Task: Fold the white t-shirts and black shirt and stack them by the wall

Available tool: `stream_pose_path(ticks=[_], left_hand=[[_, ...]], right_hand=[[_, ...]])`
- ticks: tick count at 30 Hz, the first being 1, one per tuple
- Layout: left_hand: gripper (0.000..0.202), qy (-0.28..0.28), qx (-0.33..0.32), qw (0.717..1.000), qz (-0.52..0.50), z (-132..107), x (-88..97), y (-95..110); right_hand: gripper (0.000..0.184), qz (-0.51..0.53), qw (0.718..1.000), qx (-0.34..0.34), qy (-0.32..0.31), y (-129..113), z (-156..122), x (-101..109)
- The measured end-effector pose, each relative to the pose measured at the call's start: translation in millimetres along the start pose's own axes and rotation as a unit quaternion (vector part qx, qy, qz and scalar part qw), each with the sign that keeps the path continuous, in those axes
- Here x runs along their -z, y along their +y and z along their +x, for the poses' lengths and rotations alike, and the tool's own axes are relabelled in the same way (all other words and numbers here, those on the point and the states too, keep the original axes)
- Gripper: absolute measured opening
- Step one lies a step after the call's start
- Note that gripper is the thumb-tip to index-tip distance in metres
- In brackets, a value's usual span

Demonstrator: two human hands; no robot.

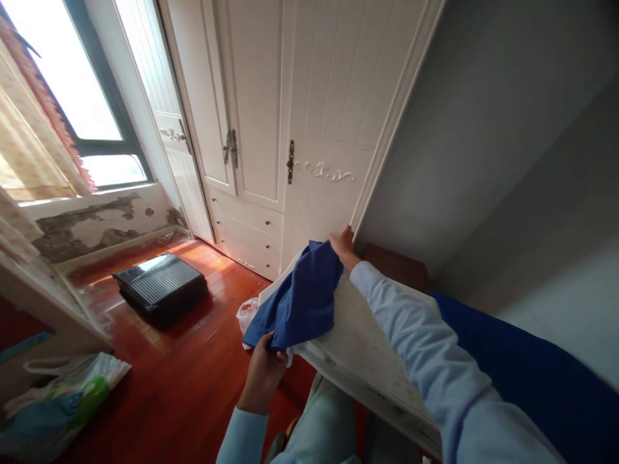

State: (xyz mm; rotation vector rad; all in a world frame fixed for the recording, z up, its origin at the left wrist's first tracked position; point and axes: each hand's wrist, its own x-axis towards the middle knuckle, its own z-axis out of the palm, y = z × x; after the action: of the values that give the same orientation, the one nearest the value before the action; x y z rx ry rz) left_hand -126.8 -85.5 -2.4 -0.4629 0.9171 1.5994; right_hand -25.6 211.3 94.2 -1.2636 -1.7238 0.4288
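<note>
White wardrobe (271, 129) doors fill the background. Your left hand (264, 374) pinches the blue cloth (300, 299) at its lower edge, fingers closed on it; your right hand (344, 247) grips the upper corner. Cloth hangs between both grips over the white footboard (367, 348). Keep tension even, wrists level; right arm extended, left bent.

Honestly, there's nothing readable here. The plastic bag (58, 396) on the floor in the lower left has green and blue print on it, but it's way too blurry and crumpled to make out any letters or a brand. The dark suitcase (162, 287) shows no logo or tag I can read. The white wardrobe doors (271, 103) only carry carved scrollwork, no writing or numbers.
</note>
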Motion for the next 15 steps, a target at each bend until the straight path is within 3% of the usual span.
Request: stream_pose_path(ticks=[2, 4, 7, 11, 15], left_hand=[[0.013, -0.001, -0.019, 1.0, 0.008, 2.2, 1.8, -3.1], [0.014, 0.004, -0.036, 0.999, 0.006, 5.4, 3.3, -3.5], [0.022, -0.003, -0.031, 0.999, -0.009, 10.7, 7.7, -2.2], [0.025, -0.003, -0.034, 0.999, -0.042, 10.9, 16.0, -2.0], [0.018, 0.011, -0.065, 0.997, -0.048, 1.5, 20.4, -12.7]], right_hand=[[0.057, -0.077, 0.994, 0.056, -0.061, 1.9, -19.1, -18.9], [0.05, -0.173, 0.962, 0.13, -0.167, 6.5, -41.3, -36.7], [0.045, -0.255, 0.909, 0.142, -0.299, 21.3, -78.3, -59.5], [0.056, -0.259, 0.903, 0.121, -0.322, 41.8, -110.3, -73.8], [0.055, -0.233, 0.91, 0.122, -0.322, 43.0, -110.1, -71.1]])
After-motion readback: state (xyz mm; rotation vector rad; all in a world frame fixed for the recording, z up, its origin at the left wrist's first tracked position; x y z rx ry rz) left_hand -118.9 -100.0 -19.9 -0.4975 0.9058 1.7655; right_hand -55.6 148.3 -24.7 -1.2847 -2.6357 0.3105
